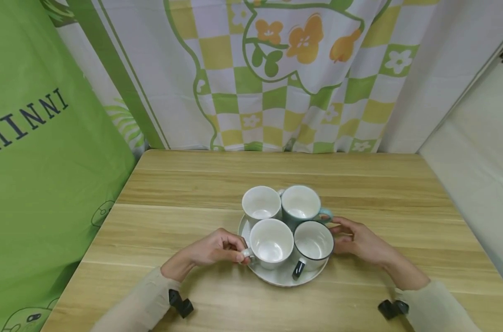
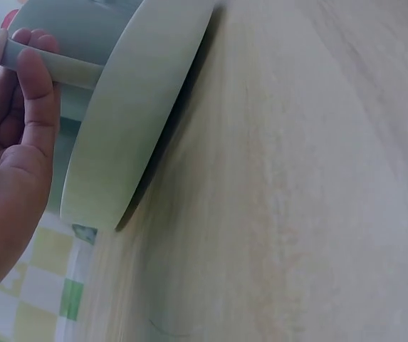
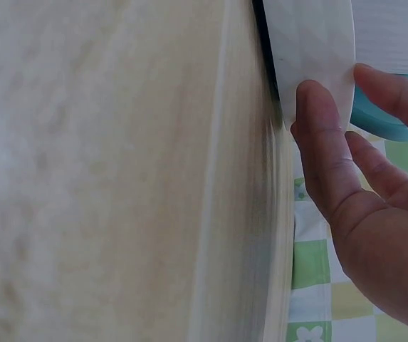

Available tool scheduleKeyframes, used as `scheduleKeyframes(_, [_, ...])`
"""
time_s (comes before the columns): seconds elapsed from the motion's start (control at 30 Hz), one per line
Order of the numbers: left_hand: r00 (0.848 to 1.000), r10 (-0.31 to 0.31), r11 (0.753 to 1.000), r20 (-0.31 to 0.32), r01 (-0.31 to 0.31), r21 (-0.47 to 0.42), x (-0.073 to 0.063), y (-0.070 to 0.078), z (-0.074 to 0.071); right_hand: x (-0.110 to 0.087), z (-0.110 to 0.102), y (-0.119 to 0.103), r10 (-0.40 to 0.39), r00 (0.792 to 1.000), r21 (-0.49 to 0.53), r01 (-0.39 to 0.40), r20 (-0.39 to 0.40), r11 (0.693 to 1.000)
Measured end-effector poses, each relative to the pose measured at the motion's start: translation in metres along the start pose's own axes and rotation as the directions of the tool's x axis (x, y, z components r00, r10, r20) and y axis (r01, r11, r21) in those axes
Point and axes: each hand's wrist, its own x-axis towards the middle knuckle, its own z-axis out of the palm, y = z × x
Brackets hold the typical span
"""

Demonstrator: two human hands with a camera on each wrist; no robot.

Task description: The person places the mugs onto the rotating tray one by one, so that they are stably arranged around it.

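My left hand (image 1: 220,249) pinches the handle of the front-left white mug (image 1: 272,242); in the left wrist view, thumb and fingers close on that handle (image 2: 65,69). This mug stands on a white plate (image 1: 282,278) with a dark-rimmed mug (image 1: 314,242) to its right, whose black handle points forward. Behind them are another white mug (image 1: 261,203) and a mug with a light-blue handle (image 1: 301,203). My right hand (image 1: 361,242) is at the plate's right side. In the right wrist view, its extended fingers touch the plate's outer wall (image 3: 317,50), just below the blue handle (image 3: 382,121).
The plate stands on a wooden table (image 1: 185,184). A checked, flowered curtain (image 1: 293,106) hangs along the back edge. Green fabric (image 1: 48,161) borders the left side, and a pale sheet (image 1: 480,138) the right.
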Motion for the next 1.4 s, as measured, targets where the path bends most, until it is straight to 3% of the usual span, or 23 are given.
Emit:
scheduleKeyframes(0.3, [1.0, 0.004, 0.998, 0.026, -0.006, 0.064, 0.001, 0.002, -0.006, -0.001, -0.001, 0.001, -0.041, 0.999, 0.007, 0.04, 0.011, 0.999])
scheduleKeyframes(0.53, [0.992, -0.031, 0.994, -0.125, 0.044, 0.102, -0.004, 0.005, -0.003, -0.001, -0.001, 0.0, -0.035, 0.999, -0.004, 0.035, 0.006, 0.999])
scheduleKeyframes(0.7, [0.983, -0.013, 0.994, -0.181, 0.033, 0.105, -0.004, 0.008, -0.001, -0.001, -0.001, 0.0, -0.019, 1.0, -0.003, 0.019, -0.002, 1.0])
scheduleKeyframes(1.0, [0.983, 0.085, 0.981, -0.164, -0.054, 0.188, -0.005, 0.007, -0.008, -0.001, 0.0, -0.001, -0.028, 1.0, -0.02, 0.028, -0.004, 0.999])
scheduleKeyframes(1.4, [0.982, 0.119, 0.965, -0.149, -0.079, 0.251, -0.001, 0.007, -0.022, 0.0, -0.001, 0.001, -0.039, 0.999, -0.026, 0.039, -0.008, 0.999])
